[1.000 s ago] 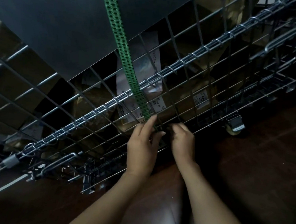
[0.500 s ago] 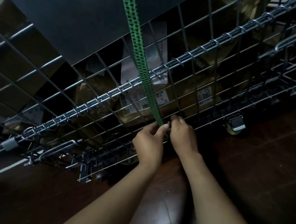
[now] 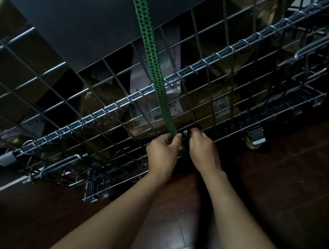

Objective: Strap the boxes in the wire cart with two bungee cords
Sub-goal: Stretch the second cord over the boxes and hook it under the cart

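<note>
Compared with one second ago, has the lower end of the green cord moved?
Yes, slightly. The cord end, pinched by the left hand, has shifted right along the cart, toward the caster.

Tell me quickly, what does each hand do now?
Left hand: pinches the green bungee cord.
Right hand: curled beside the cord's end; grip cannot be told.
</note>
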